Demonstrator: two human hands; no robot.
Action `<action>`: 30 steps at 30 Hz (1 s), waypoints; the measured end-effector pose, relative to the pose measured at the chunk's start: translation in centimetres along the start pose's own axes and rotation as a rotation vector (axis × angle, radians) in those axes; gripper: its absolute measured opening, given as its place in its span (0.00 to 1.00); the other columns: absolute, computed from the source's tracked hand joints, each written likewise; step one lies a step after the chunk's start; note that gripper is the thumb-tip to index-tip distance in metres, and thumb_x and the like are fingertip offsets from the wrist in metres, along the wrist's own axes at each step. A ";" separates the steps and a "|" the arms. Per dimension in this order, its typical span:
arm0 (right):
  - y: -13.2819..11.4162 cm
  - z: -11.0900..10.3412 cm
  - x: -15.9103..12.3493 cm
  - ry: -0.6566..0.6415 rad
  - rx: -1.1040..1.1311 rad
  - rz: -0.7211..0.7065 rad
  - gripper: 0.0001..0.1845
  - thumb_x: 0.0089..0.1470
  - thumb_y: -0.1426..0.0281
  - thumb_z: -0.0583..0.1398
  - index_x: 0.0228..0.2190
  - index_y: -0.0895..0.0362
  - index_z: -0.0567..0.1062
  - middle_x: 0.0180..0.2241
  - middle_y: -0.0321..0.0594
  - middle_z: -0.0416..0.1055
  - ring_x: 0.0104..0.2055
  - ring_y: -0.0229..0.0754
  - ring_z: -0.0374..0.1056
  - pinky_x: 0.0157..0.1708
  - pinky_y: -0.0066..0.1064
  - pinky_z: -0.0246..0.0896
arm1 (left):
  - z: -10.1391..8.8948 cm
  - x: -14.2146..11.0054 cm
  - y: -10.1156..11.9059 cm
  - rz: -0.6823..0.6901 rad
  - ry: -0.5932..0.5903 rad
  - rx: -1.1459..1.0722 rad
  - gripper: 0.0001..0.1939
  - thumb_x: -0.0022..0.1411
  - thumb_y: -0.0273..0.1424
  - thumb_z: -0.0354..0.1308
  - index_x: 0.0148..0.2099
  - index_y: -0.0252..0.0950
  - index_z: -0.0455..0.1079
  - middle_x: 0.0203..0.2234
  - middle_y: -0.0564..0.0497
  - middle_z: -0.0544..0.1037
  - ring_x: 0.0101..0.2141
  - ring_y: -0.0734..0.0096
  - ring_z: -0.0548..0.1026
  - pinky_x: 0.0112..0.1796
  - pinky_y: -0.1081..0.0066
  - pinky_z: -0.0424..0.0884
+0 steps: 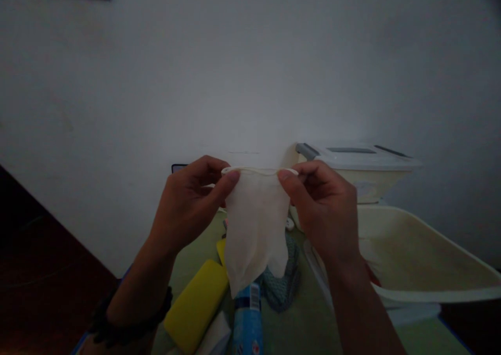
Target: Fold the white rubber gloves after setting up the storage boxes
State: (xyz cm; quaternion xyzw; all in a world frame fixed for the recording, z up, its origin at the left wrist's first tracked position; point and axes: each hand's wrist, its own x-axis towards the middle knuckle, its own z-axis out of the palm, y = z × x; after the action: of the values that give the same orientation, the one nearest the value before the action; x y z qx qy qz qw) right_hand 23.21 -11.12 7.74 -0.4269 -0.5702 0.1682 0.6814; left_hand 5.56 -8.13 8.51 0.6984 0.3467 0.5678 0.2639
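Observation:
I hold a thin, pale disposable glove point(255, 224) up in front of me by its cuff. My left hand point(191, 203) pinches the left side of the cuff between thumb and fingers. My right hand point(321, 203) pinches the right side the same way. The glove hangs down limp, its fingers pointing at the table. A dark bead bracelet sits on my left wrist.
Below the glove lie a yellow sponge point(198, 305), a blue bottle point(247, 323) and a grey-green knitted cloth point(284, 282) on a green tabletop point(313, 323). A cream plastic basin point(422, 266) stands at the right, with a white lidded container point(356, 167) behind it. A plain white wall fills the background.

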 end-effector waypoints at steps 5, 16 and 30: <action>-0.1 0.2 -0.1 0.003 -0.002 0.007 0.10 0.51 0.65 0.64 0.23 0.54 0.69 0.17 0.29 0.60 0.19 0.32 0.54 0.18 0.26 0.49 | 0.0 0.2 0.1 -0.013 -0.010 -0.017 0.06 0.57 0.29 0.60 0.29 0.36 0.68 0.18 0.58 0.72 0.18 0.81 0.69 0.19 0.82 0.68; 1.0 0.8 0.8 -0.069 0.427 0.350 0.17 0.47 0.67 0.64 0.16 0.56 0.64 0.11 0.24 0.54 0.13 0.28 0.46 0.12 0.22 0.42 | 0.2 0.7 -0.8 -0.233 -0.098 -0.285 0.10 0.56 0.32 0.59 0.25 0.34 0.66 0.15 0.58 0.70 0.17 0.81 0.68 0.19 0.82 0.67; 1.7 1.6 0.7 -0.093 0.510 0.427 0.14 0.49 0.58 0.63 0.23 0.54 0.69 0.19 0.29 0.63 0.19 0.33 0.57 0.17 0.25 0.53 | 0.5 0.7 -1.1 -0.234 -0.110 -0.336 0.09 0.57 0.31 0.58 0.26 0.35 0.65 0.17 0.59 0.69 0.18 0.80 0.69 0.18 0.80 0.70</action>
State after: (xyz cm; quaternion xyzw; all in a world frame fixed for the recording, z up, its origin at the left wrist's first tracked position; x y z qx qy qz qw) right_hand 22.37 -9.00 6.88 -0.3443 -0.4377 0.4640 0.6889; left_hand 5.90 -6.89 8.05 0.6297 0.3108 0.5440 0.4592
